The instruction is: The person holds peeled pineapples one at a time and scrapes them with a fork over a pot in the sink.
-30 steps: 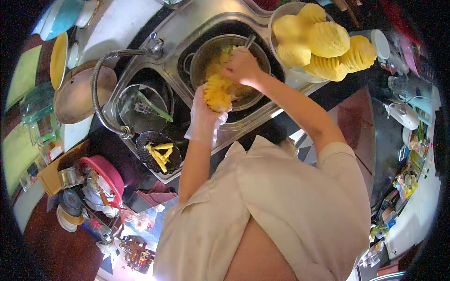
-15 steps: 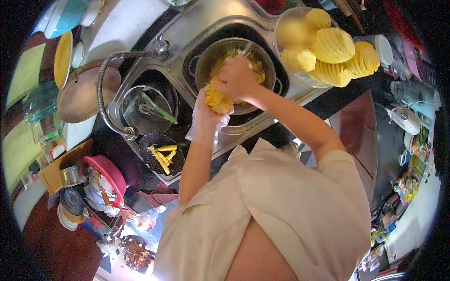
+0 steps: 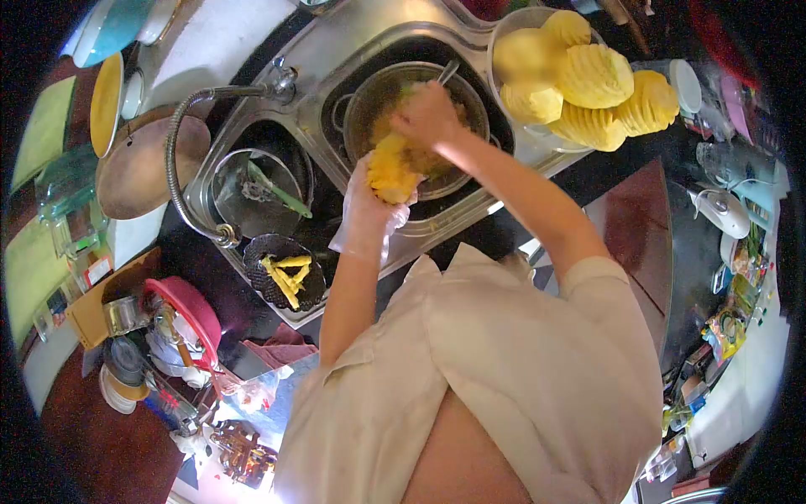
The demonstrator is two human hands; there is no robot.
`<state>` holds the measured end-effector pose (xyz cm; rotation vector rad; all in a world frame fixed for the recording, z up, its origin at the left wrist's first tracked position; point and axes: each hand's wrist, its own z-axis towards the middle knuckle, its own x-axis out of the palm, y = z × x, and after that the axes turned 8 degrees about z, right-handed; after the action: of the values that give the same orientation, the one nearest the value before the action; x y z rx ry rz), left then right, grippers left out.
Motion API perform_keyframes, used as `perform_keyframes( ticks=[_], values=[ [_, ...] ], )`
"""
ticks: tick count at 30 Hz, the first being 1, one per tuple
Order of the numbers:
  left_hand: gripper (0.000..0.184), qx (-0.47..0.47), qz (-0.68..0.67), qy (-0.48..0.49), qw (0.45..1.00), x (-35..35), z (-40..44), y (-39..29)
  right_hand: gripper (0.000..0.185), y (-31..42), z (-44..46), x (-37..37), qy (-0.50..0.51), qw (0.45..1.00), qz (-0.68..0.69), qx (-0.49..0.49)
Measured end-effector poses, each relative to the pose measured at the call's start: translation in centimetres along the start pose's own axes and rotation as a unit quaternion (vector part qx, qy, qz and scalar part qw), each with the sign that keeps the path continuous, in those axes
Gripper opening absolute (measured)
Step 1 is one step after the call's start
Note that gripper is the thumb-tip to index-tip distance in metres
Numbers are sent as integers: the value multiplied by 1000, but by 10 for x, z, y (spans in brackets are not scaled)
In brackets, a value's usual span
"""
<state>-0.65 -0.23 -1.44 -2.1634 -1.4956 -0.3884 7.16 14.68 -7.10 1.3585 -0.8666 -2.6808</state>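
My left hand [image 3: 369, 206], in a clear plastic glove, is wrapped round a yellow pineapple [image 3: 391, 172] at the near left rim of a metal pot [image 3: 359, 99]. My right hand [image 3: 430, 118] is closed over the pot, just above and right of the pineapple. It grips a utensil whose metal end [image 3: 450, 70] sticks out beyond the fingers; the rest of it is hidden. The pot sits in the right sink basin with yellow pieces in it. Several peeled pineapples [image 3: 594, 77] with grooved sides lie in and beside a clear bowl at the upper right.
A flexible faucet [image 3: 173, 151] arches over the left basin, where a clear bowl holds a green-handled tool [image 3: 290, 200]. A black dish [image 3: 256, 252] of yellow strips stands near the sink corner. A pink basin [image 3: 200, 311] and a brown round lid [image 3: 159, 168] lie left.
My right hand has moved slightly up and away from the pineapple, compared with half a second ago. The left hand keeps its hold. The whole view has shifted a little.
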Motion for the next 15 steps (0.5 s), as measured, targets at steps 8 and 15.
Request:
perform_keyframes(
  ticks=[8,15],
  values=[
    [33,-3,-28,-3,1000,-2,3,1,38,3,4,-5,85,995,17,45],
    [41,24,-6,36,999,-17,2,1,41,-4,18,-21,237,944,-125,195]
  ],
)
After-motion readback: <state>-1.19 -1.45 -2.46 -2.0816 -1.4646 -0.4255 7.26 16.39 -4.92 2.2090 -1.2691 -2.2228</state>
